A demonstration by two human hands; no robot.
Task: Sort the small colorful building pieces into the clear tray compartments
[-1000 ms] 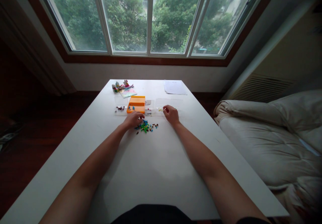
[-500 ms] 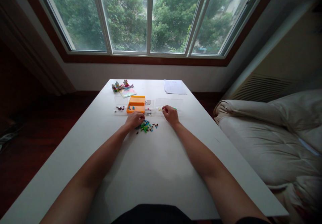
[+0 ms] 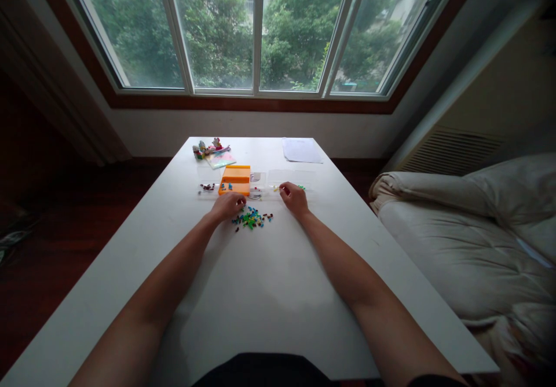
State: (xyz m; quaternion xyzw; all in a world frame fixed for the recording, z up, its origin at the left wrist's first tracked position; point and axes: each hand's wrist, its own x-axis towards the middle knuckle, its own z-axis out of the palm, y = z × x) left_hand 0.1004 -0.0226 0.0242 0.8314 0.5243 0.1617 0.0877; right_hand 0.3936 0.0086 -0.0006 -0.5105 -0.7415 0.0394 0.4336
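Observation:
A loose pile of small coloured toy bricks (image 3: 252, 218), mostly green and blue, lies on the white table (image 3: 260, 294). My left hand (image 3: 228, 205) is at the pile's upper left, in front of the open orange box (image 3: 237, 172), with its fingers curled closed. A few blue pieces (image 3: 226, 186) sit in that box. My right hand (image 3: 295, 198) is over the front of a clear plastic box (image 3: 280, 177), thumb and finger pinched beside pale yellow pieces (image 3: 275, 189). Whatever either hand's fingertips hold is too small to make out.
Dark brown pieces (image 3: 207, 187) lie in a clear box left of the orange one. Small assembled toy figures (image 3: 208, 148) and a colourful sheet (image 3: 221, 159) are at the back left. White papers (image 3: 303, 150) lie at the back right. A beige sofa (image 3: 460, 242) stands to the right.
My left hand has shifted slightly left, uncovering more of the pile's left side. My right hand has hardly moved, and the boxes stay in place.

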